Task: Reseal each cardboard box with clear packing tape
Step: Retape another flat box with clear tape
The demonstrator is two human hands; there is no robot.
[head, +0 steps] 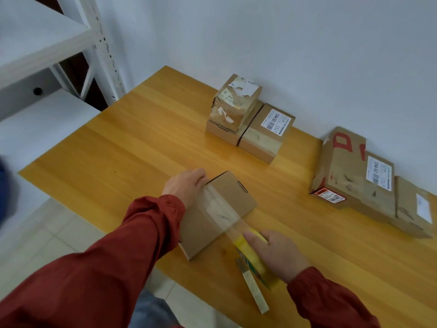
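- Boxes first: the small box (233, 197) is lying flat near the front edge of the wooden table (118, 150). Its lid is closed, so whatever's inside isn't showing.
- The left hand (186, 185) is holding that small box at its far left corner. Its fingers are bending over the edge right where the tape starts.
- The right hand (276, 254) is gripping the yellowish tape roll (250, 250) just off the box's near right side, with fingers wrapping over the top of it.
- Clear tape (224, 216) is stretching from the roll up across the lid toward the left hand, running over the middle of the box. Can't tell if it's stuck down the whole way.
- A pale stick (254, 290) is lying on the table just beside the roll, pointing at the front edge. Too blurry to say what it is.
- Back by the wall, a taped-up box (236, 100) is sitting on a flat box (222, 133), and a labelled box (264, 138) is touching them on the right. All are shut, contents hidden.
- Further right, well apart from that group, a big box (350, 176) with red lettering and a white label is lying along the wall. A last box (413, 209) is butting up against its right end, and both are closed too.
- White shelving (101, 43) is standing off the table's left corner.
- Red sleeves (106, 268) are covering both arms.
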